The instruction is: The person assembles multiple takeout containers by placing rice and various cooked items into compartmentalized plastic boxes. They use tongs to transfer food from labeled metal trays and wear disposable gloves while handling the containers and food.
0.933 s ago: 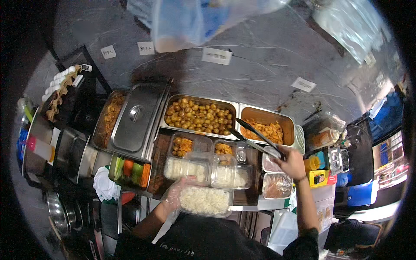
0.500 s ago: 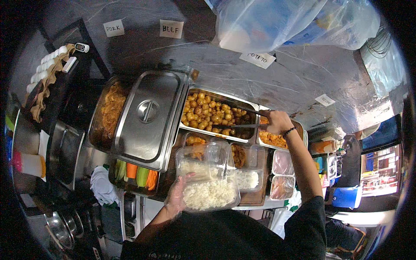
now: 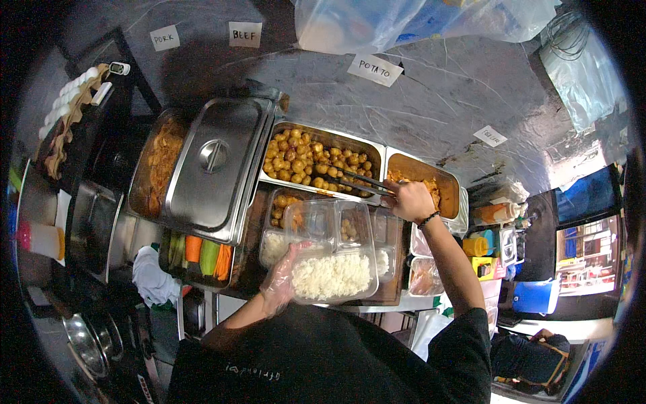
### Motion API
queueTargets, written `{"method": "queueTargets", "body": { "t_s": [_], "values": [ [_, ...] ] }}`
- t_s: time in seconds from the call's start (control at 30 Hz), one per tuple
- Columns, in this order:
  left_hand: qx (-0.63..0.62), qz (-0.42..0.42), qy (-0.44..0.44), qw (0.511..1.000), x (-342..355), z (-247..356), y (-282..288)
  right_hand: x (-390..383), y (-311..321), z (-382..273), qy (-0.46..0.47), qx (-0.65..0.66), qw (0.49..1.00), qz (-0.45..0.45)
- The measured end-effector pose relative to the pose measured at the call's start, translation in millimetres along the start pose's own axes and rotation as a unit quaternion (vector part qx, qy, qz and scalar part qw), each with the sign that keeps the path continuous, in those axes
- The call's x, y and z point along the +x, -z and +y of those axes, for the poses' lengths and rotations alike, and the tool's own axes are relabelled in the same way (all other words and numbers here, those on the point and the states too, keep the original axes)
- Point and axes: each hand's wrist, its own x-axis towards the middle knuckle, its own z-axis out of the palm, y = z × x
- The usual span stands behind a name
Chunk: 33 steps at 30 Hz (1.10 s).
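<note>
My left hand [image 3: 279, 279], in a clear plastic glove, grips a clear compartment tray [image 3: 311, 219] by its left side. White rice [image 3: 330, 276] fills the tray's near compartment; its far compartments look bare. Around dark tongs [image 3: 367, 180] my right hand [image 3: 412, 202] is closed. The tongs' tips reach in among small brown potatoes [image 3: 289, 155] in a steel pan [image 3: 323, 190]; whether they pinch a potato I cannot tell. Under the held tray, partly hidden, other compartment trays [image 3: 272, 202] hold rice and cooked food.
Left of the potatoes, a steel lid [image 3: 225, 168] half covers a pan of shredded meat [image 3: 165, 161]. An orange-brown dish fills another pan [image 3: 420, 161] at right. Cut vegetables [image 3: 210, 259] sit near left. Small packed tubs [image 3: 426, 273] stand right of the trays. A plastic bag [image 3: 404, 27] hangs over the far side.
The tongs' arms have come closer together, with their tips among the potatoes. My left hand has brought the rice tray slightly right and nearer the potato pan. The whole view has shifted a little.
</note>
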Motion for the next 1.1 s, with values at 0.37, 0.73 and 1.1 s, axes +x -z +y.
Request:
{"method": "queueTargets", "body": {
  "t_s": [0.37, 0.73, 1.1],
  "values": [
    [-0.029, 0.061, -0.102, 0.992, 27.4, -67.3, -61.1, -91.7, 84.3, 4.1, -0.139, 0.229, 0.962, 0.052],
    [-0.097, 0.027, -0.109, 0.989, 63.2, -113.2, -129.0, -174.3, 104.6, -33.0, -0.139, 0.257, 0.956, -0.008],
    [-0.090, 0.036, -0.095, 0.991, 73.6, -133.3, -136.7, -208.3, 113.8, -19.6, -0.186, 0.219, 0.958, -0.001]
  ]
}}
